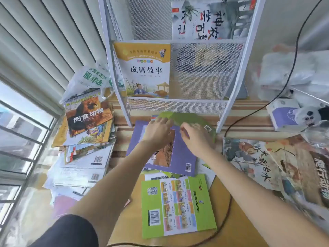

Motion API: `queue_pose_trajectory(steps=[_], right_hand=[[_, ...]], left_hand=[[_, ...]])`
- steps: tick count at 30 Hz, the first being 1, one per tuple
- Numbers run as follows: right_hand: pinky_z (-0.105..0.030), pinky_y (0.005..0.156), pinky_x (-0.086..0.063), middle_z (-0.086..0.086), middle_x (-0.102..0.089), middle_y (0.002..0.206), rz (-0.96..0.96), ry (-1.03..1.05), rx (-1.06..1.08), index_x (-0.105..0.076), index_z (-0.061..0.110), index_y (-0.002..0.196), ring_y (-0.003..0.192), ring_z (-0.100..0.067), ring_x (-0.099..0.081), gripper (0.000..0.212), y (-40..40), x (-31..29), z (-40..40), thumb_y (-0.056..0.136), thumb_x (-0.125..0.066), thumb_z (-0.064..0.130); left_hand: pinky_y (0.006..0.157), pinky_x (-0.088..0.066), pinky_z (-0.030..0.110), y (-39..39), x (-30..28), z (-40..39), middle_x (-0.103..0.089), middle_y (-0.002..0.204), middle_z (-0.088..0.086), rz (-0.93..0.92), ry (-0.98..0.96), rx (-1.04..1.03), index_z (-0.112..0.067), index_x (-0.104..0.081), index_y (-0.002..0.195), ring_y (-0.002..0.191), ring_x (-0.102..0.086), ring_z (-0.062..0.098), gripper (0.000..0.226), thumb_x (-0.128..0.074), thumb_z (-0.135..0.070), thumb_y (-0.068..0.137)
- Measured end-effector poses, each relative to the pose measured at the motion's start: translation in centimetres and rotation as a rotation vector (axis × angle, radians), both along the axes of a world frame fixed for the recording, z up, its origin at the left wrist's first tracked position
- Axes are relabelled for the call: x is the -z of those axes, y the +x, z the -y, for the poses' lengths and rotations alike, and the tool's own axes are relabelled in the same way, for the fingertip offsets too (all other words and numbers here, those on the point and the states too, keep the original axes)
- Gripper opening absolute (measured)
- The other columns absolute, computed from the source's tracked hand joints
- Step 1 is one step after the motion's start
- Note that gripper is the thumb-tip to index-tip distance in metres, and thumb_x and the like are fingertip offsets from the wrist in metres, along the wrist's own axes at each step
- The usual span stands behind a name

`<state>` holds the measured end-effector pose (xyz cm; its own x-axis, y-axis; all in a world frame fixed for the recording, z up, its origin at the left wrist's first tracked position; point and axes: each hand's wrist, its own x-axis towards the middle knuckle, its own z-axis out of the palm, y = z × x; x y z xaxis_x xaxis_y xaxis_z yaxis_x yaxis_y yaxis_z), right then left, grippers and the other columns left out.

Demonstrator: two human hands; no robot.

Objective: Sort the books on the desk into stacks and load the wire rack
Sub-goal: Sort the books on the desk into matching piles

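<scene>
Now both hands on thin green book (187,118), glossy cover, lying at foot of wire rack (178,104). Left hand (158,129) flat, fingers straight, pressing its left end; right hand (194,138) w/ fingers curled, pinching its near edge. Green book overlaps purple book (179,157) beneath. Rack: white mesh, slanted shelves; yellow storybook (144,68) upright in lower shelf, grey-white book (211,18) above. Messy book pile (85,136) at left by window, lion book (87,114) on top. Second green book (176,205) near desk (128,220) front; bare wood around it.
</scene>
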<state>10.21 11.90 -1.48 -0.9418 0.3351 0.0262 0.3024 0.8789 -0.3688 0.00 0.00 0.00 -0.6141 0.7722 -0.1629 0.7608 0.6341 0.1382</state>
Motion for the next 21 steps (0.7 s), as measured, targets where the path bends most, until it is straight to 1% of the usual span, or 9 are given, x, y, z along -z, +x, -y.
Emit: queue_pose_trajectory(steps=[3, 5, 7, 9, 11, 13, 17, 19, 21], right_hand=[[-0.036, 0.066, -0.041, -0.001, -0.064, 0.093, -0.071, 0.122, -0.008, -0.057, 0.016, 0.098, 0.092, -0.028, -0.054, 0.013, -0.6, 2.9, 0.0, 0.094, -0.049, 0.026], [-0.038, 0.069, -0.044, -0.005, -0.065, 0.097, -0.093, 0.192, -0.05, -0.06, 0.015, 0.097, 0.093, -0.03, -0.056, 0.015, -0.8, 4.8, 0.2, 0.089, -0.056, 0.028], [-0.039, 0.065, -0.046, -0.006, -0.065, 0.095, -0.15, 0.288, -0.088, -0.062, 0.015, 0.094, 0.09, -0.031, -0.059, 0.019, -0.9, 6.3, 0.3, 0.082, -0.065, 0.029], [-0.038, 0.063, -0.047, -0.006, -0.064, 0.093, -0.226, 0.378, -0.088, -0.062, 0.015, 0.091, 0.086, -0.03, -0.059, 0.022, -1.1, 7.6, 0.2, 0.076, -0.068, 0.03], [-0.038, 0.063, -0.046, -0.005, -0.064, 0.094, -0.302, 0.475, -0.054, -0.062, 0.015, 0.092, 0.083, -0.029, -0.059, 0.022, -1.3, 8.7, 0.6, 0.079, -0.058, 0.031], [-0.038, 0.062, -0.047, -0.005, -0.064, 0.092, -0.397, 0.543, -0.02, -0.062, 0.015, 0.092, 0.08, -0.029, -0.059, 0.028, -1.7, 9.6, 1.0, 0.08, -0.042, 0.031], [-0.038, 0.056, -0.048, -0.002, -0.063, 0.082, -0.518, 0.602, -0.008, -0.062, 0.016, 0.085, 0.076, -0.028, -0.06, 0.027, -1.6, 10.3, 1.8, 0.077, -0.038, 0.027], [-0.036, 0.054, -0.048, 0.0, -0.063, 0.079, -0.515, 0.601, -0.004, -0.062, 0.017, 0.082, 0.073, -0.026, -0.06, 0.027, -1.4, 9.9, 1.9, 0.076, -0.038, 0.026], [-0.037, 0.053, -0.048, 0.001, -0.063, 0.079, -0.47, 0.609, -0.006, -0.063, 0.017, 0.083, 0.072, -0.025, -0.061, 0.02, -0.9, 9.5, 2.1, 0.075, -0.048, 0.025]], left_hand=[[0.096, -0.036, 0.04, 0.6, 3.2, 0.2, -0.057, 0.125, 0.008, 0.02, 0.079, -0.035, -0.011, -0.052, 0.124, 0.121, -0.046, 0.029, 0.042, -0.038, -0.035, 0.093], [0.094, -0.042, 0.043, 1.3, 6.0, 1.0, -0.059, 0.123, 0.011, -0.007, 0.117, 0.06, -0.008, -0.057, 0.121, 0.115, -0.052, 0.033, 0.053, -0.031, -0.04, 0.088], [0.096, -0.043, 0.044, 1.6, 8.6, 2.2, -0.058, 0.127, 0.012, -0.082, 0.183, 0.123, -0.006, -0.057, 0.124, 0.115, -0.053, 0.034, 0.056, -0.031, -0.042, 0.091], [0.104, -0.034, 0.043, 1.7, 10.2, 2.9, -0.055, 0.135, 0.011, -0.156, 0.277, 0.13, -0.006, -0.053, 0.132, 0.124, -0.048, 0.03, 0.056, -0.031, -0.043, 0.095], [0.106, -0.028, 0.041, 1.7, 11.3, 3.0, -0.055, 0.137, 0.011, -0.235, 0.359, 0.137, -0.006, -0.054, 0.133, 0.126, -0.047, 0.027, 0.056, -0.031, -0.042, 0.096], [0.105, -0.028, 0.04, 1.4, 11.9, 2.9, -0.057, 0.134, 0.012, -0.31, 0.398, 0.146, -0.006, -0.057, 0.13, 0.125, -0.052, 0.028, 0.058, -0.028, -0.044, 0.097], [0.104, -0.04, 0.04, 1.6, 12.5, 3.2, -0.06, 0.132, 0.01, -0.371, 0.381, 0.136, -0.009, -0.059, 0.129, 0.124, -0.055, 0.031, 0.057, -0.028, -0.044, 0.095], [0.11, -0.033, 0.042, 2.0, 11.5, 3.1, -0.051, 0.142, 0.006, -0.311, 0.372, 0.106, -0.013, -0.051, 0.137, 0.135, -0.043, 0.028, 0.065, -0.021, -0.048, 0.092], [0.117, -0.013, 0.036, 2.4, 10.9, 3.0, -0.031, 0.155, 0.001, -0.252, 0.336, 0.095, -0.019, -0.034, 0.148, 0.146, -0.021, 0.021, 0.081, -0.002, -0.056, 0.084]])
